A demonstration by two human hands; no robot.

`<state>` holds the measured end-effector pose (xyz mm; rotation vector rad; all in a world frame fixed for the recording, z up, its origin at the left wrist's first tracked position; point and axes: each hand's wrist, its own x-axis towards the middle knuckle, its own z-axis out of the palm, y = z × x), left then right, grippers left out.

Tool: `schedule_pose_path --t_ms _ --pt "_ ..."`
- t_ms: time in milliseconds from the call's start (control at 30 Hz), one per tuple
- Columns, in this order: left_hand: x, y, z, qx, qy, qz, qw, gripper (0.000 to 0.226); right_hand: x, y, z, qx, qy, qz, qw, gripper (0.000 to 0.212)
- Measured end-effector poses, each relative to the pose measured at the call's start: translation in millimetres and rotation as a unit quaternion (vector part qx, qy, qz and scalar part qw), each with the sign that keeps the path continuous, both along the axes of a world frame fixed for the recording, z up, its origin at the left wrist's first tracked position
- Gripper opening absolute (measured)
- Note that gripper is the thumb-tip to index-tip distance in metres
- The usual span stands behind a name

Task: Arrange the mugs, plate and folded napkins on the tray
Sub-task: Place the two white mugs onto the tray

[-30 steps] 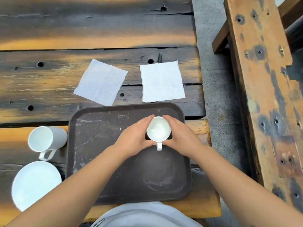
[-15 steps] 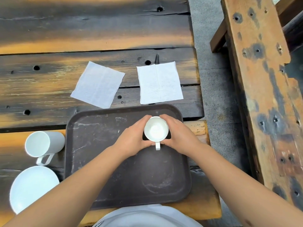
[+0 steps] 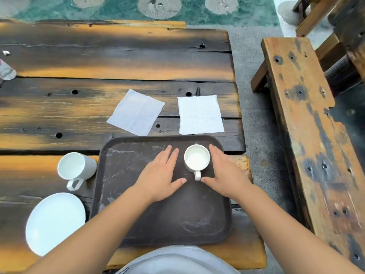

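Observation:
A dark brown tray (image 3: 138, 220) lies on the wooden table in front of me. A white mug (image 3: 197, 159) stands upright in the tray's far right corner, its handle pointing toward me. My left hand (image 3: 161, 175) lies flat on the tray just left of the mug, fingers straight. My right hand (image 3: 224, 175) is flat on the mug's right side, apart from it. A second white mug (image 3: 76, 168) stands on the table left of the tray. A white plate (image 3: 55, 222) sits at the near left. Two white napkins (image 3: 136, 112) (image 3: 200, 114) lie unfolded beyond the tray.
The wooden table (image 3: 118, 62) ends at its right edge near the tray's corner. A weathered wooden bench (image 3: 308, 123) runs along the right across a concrete gap. A crumpled wrapper (image 3: 6, 71) lies at the far left edge.
Both hands have let go of the mug and spread flat to either side of it. The mug now stands free in the tray's far right corner.

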<state>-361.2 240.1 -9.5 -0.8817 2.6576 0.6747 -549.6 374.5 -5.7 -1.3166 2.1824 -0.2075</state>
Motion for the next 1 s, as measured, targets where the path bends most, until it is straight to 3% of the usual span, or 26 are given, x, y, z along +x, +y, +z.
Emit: schedule_pose_path --t_ms 333,533,767,1000 --pt "91 2 41 -0.044 0.001 0.015 0.999 0.088 89 -1 34 0.011 0.059 0.076 0.995 0.109" --pt "147 -15 51 -0.047 0.000 0.035 0.998 0.071 145 -24 44 -0.009 0.060 0.096 0.994 0.094" --pt "213 -51 62 -0.038 0.021 0.064 0.997 0.061 208 -64 60 -0.068 0.045 0.079 0.994 0.061" --pt "266 -96 55 0.012 0.020 0.080 0.997 0.057 260 -106 56 -0.038 0.034 0.085 0.995 0.060"
